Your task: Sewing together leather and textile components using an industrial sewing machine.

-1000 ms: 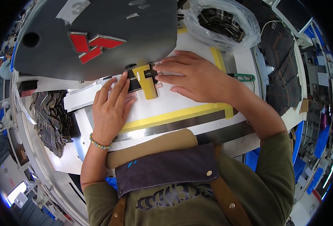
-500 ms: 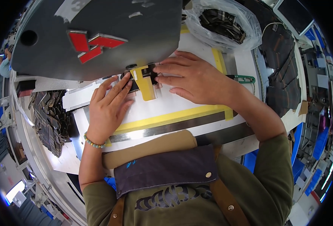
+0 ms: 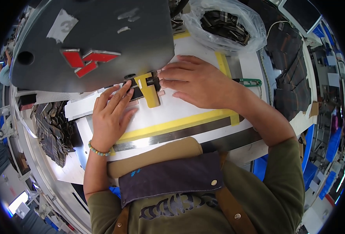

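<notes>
Under the front of a dark grey sewing machine head (image 3: pixel 102 35) lies a small dark piece of fabric (image 3: pixel 136 93). A yellow guide plate (image 3: pixel 151 93) stands over its middle. My left hand (image 3: pixel 112 111) rests at the piece's left end, fingers stretched out and fingertips pressing down on it. From the other side my right hand (image 3: pixel 203 84) lies with its fingers extended and slightly apart, their tips at the piece's right end. The spot right under the machine head is partly hidden by it.
Green thread snips (image 3: pixel 250 82) lie right of my right wrist. A clear plastic bag (image 3: pixel 254 31) of dark pieces stands at the back right. Dark patterned fabric pieces are stacked at the left (image 3: pixel 51 136) and right (image 3: pixel 291 82). Yellow tape (image 3: pixel 176 124) edges the white work surface.
The view has shifted slightly, with the machine head appearing further left. Both hands stay at the two ends of the fabric, with only slight finger movement.
</notes>
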Demonstrator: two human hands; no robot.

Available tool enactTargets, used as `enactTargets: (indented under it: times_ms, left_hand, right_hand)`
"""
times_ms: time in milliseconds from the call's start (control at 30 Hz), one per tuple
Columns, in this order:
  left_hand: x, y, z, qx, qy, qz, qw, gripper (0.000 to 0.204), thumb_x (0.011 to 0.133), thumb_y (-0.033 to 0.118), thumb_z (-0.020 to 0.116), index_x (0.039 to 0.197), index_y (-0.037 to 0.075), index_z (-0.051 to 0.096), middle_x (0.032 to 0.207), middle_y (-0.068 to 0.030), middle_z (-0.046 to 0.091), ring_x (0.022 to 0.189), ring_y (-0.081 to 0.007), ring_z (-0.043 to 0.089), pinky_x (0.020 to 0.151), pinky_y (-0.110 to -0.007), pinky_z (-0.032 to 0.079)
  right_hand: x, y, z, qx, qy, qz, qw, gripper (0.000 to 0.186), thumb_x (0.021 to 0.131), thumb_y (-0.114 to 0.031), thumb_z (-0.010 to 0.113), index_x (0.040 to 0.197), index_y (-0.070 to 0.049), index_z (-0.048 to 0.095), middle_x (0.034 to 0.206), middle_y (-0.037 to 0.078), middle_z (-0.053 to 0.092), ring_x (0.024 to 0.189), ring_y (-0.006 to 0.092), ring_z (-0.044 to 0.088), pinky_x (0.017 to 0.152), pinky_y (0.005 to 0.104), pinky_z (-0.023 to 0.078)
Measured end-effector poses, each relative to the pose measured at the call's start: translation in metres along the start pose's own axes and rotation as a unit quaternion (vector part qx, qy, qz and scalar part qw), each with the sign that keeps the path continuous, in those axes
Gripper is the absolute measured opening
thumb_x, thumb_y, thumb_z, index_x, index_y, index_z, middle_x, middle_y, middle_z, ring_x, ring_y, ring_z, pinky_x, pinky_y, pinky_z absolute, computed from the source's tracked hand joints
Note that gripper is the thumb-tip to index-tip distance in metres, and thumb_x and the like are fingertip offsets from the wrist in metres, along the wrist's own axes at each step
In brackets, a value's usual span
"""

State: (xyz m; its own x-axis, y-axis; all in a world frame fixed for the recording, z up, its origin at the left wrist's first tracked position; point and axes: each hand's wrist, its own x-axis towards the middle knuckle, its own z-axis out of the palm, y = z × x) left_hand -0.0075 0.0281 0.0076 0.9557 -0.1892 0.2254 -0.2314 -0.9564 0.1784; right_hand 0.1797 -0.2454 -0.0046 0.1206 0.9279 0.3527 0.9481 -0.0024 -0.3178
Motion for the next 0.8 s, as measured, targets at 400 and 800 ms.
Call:
enactTargets:
  times_ms: [400,800]
  left_hand:
    - [0.002,0.0,0.0,0.018,-0.011,0.0,1.0,0.064,0.086,0.023,0.085,0.147,0.009,0.069,0.159,-0.0051,0.063,0.135,-0.0332,0.06,0.111,-0.046,0.048]
    - [0.004,0.003,-0.004,-0.012,-0.019,-0.007,1.0,0.061,0.086,0.016,0.083,0.144,0.005,0.07,0.157,-0.0096,0.065,0.134,-0.0367,0.06,0.116,-0.049,0.048]
  right_hand:
    - [-0.003,0.002,0.006,-0.006,-0.002,0.003,1.0,0.044,0.096,-0.028,0.079,0.135,-0.007,0.075,0.149,0.006,0.068,0.145,0.0252,0.057,0.126,0.0483,0.042]
    - [-0.002,-0.004,0.006,-0.054,-0.017,0.01,0.998,0.043,0.099,-0.031,0.076,0.136,-0.009,0.075,0.151,0.004,0.067,0.147,0.0226,0.055,0.126,0.0487,0.041]
